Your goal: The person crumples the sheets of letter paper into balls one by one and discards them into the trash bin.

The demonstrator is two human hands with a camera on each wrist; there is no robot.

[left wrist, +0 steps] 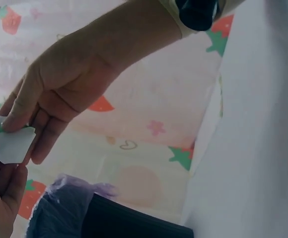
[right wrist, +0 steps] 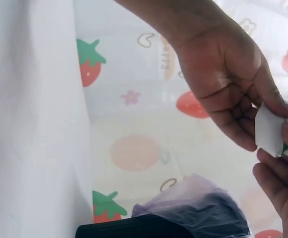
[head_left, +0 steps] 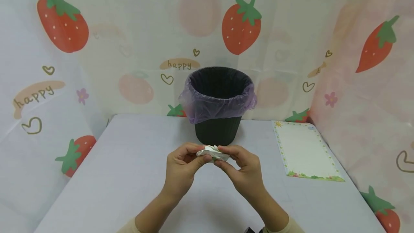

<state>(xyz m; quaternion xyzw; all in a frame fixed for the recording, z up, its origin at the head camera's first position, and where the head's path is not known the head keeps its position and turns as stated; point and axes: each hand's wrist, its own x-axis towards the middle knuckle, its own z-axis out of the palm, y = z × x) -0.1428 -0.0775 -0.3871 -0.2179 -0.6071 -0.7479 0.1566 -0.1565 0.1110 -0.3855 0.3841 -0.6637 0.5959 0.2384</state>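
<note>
On the flat white desk (head_left: 129, 175) stands a round black purple-lined bin (head_left: 218, 109), a rectangular white floral-bordered sheet (head_left: 308, 150) at its four o'clock, while at its six o'clock the left hand (head_left: 180, 170) and right hand (head_left: 247, 171) finger-pinch a small folded white-and-green paper-like piece (head_left: 212, 150).

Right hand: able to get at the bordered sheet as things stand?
Probably yes: nothing shows between the right hand and the bordered sheet, which lies uncovered. That hand is pinching the white piece, though, so it would likely need to let go first.
</note>
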